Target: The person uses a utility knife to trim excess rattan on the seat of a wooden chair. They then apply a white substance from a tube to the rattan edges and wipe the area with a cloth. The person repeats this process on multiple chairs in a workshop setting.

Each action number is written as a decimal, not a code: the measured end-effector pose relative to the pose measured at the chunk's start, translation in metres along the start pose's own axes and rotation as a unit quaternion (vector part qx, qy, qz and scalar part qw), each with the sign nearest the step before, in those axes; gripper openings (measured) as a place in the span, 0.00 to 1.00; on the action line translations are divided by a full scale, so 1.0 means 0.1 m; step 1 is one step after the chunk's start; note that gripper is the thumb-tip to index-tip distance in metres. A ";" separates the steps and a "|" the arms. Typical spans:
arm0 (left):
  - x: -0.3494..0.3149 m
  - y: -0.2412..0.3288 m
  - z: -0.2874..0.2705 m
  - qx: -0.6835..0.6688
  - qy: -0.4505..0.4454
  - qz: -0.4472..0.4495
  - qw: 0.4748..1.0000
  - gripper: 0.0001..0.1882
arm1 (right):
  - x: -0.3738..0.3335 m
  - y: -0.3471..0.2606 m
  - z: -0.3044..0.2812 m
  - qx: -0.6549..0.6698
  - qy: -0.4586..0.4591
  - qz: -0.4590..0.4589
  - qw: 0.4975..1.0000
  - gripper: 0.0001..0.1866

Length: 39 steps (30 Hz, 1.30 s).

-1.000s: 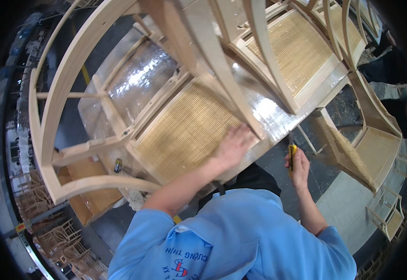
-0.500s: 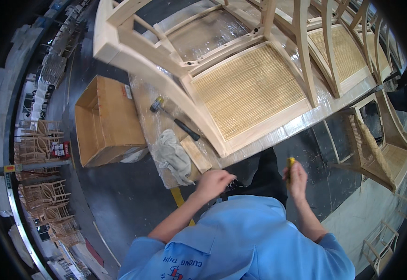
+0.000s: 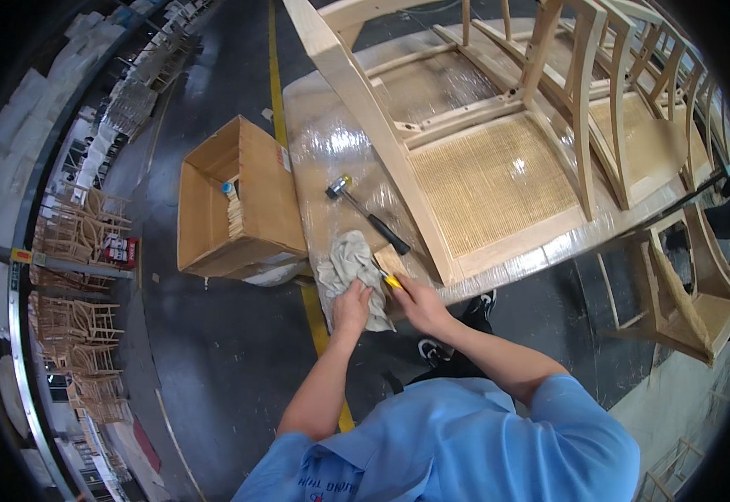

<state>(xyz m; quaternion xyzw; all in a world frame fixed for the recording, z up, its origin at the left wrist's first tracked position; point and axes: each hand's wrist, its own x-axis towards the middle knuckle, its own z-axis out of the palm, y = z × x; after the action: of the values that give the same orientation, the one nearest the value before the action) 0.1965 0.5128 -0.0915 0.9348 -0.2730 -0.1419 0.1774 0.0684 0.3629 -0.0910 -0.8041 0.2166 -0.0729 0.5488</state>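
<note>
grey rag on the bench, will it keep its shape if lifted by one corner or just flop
The grey rag would probably flop: it lies crumpled in soft folds under the left hand. It looks thin, so likely light. On the glossy plastic-wrapped bench it may slide rather than roll.

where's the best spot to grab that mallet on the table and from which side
Probably the black handle, near its free end beside the grey rag. The mallet lies flat on the plastic-covered table, head pointing away, handle angled toward the person. The right hand is nearest, so come from above on the near side, fingers wrapping across the handle.
</note>
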 end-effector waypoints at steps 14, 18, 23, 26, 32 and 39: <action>-0.96 0.15 -0.41 -0.155 0.006 -0.084 0.984 0.34 | 1.09 -0.36 -0.13 -0.239 -0.024 -0.054 0.969 0.37; -1.10 0.04 -0.23 -0.464 -0.225 -0.108 0.850 0.33 | 1.06 -0.85 -1.11 -0.148 0.028 -0.271 0.951 0.37; -0.63 0.74 0.41 -0.559 -0.362 -0.180 0.724 0.33 | 1.63 -2.14 -3.01 -0.308 0.221 -0.418 0.825 0.45; -0.29 1.24 0.61 -0.546 -0.395 -0.204 0.710 0.33 | 1.97 -2.60 -3.94 -0.453 0.200 -0.323 0.806 0.51; 0.29 1.86 0.72 -0.499 -0.430 -0.235 0.715 0.33 | 2.66 -2.16 -4.30 -0.498 0.104 -0.257 0.822 0.44; 0.51 2.30 0.64 -0.489 -0.435 -0.242 0.716 0.33 | 2.80 -1.88 -4.09 -0.438 0.248 -0.378 0.777 0.34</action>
<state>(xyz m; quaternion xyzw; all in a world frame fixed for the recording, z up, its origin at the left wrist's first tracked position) 0.1088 0.2871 -0.0633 0.5873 0.0229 -0.6848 0.4308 0.2249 -0.0480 0.2055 -0.9290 0.0327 -0.3687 -0.0072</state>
